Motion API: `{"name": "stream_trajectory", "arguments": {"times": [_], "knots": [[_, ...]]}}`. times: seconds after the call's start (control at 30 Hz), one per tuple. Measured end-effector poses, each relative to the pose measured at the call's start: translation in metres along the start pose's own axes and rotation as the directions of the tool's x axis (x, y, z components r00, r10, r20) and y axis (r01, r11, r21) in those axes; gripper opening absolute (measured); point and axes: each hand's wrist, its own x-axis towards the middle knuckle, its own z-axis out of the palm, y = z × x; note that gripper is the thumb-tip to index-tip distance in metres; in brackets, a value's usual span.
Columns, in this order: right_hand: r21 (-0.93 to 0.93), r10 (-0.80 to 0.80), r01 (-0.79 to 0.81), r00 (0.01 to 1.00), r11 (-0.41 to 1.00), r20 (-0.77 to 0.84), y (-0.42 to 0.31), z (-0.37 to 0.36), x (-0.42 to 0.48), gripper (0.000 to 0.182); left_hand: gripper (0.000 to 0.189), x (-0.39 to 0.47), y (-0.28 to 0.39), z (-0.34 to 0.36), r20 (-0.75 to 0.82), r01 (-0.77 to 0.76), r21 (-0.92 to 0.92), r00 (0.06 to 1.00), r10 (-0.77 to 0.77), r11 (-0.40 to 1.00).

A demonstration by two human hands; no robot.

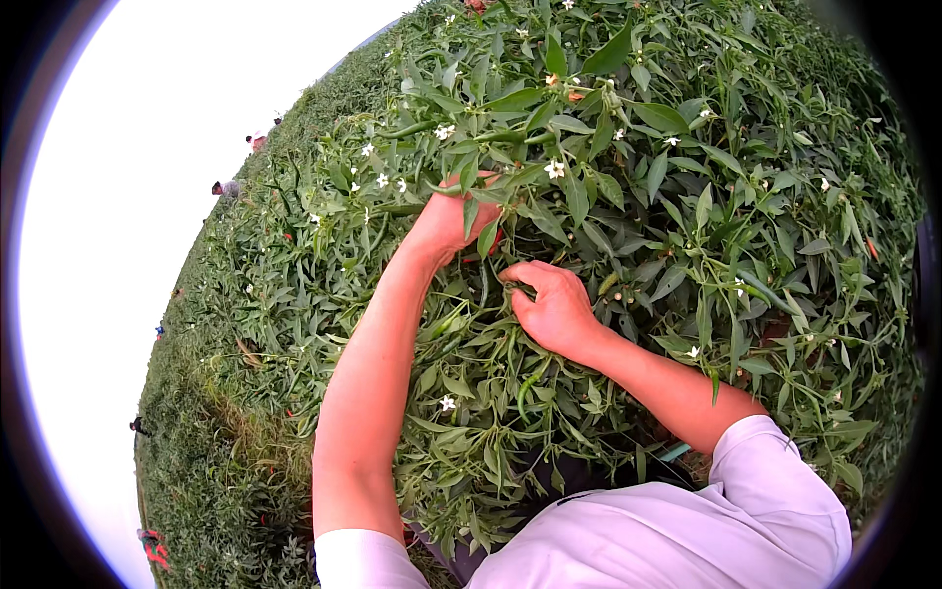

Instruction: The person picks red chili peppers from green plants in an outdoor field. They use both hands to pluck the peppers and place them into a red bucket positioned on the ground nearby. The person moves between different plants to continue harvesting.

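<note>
My left hand [464, 210] reaches into a chili pepper plant [471, 434]. Leaves and a green chili [444, 188] cover its fingers, so what they hold is hidden. Right beside that hand, a red chili [497, 241] shows between the leaves. My right hand [552, 305] is lower and to the right, its thumb and forefinger curled towards the stems. Whether they pinch anything is unclear. A dark green chili [483, 283] hangs just left of the right fingertips. Below the right hand, a curved green chili [525, 394] dangles among the leaves.
Dense pepper foliage [736, 177] with white flowers [555, 169] surrounds both arms. A long green chili [765, 291] hangs right of the right forearm. Far left along the field edge are several people, one in a pale top [229, 189]. Grass [257, 427] grows at left.
</note>
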Motion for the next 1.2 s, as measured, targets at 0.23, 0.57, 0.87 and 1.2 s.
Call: {"name": "stream_trajectory", "arguments": {"times": [0.23, 0.57, 0.87, 1.2], "knots": [[0.491, 0.312, -0.264, 0.950, 0.830, -0.018, 0.017, -0.008, 0.016, 0.016, 0.018, -0.032, 0.019, -0.001, 0.097, 0.197, -0.743, 0.977, -0.188, 0.639], [0.625, 0.540, -0.430, 0.841, 0.652, 0.015, -0.002, -0.061, 0.066, 0.010, 0.016, -0.078, -0.006, 0.047, 0.074, 0.227, -0.556, 0.972, -0.224, 0.800], [0.751, 0.494, -0.458, 0.845, 0.475, 0.203, 0.026, -0.097, 0.111, 0.007, 0.032, -0.033, 0.009, 0.059, 0.245, 0.583, -0.328, 0.812, -0.529, 0.743], [0.763, 0.495, -0.495, 0.827, 0.414, 0.268, -0.008, -0.089, 0.129, 0.007, 0.020, 0.004, -0.027, 0.052, -0.314, 0.200, -0.601, 0.831, -0.459, 0.774]]}}
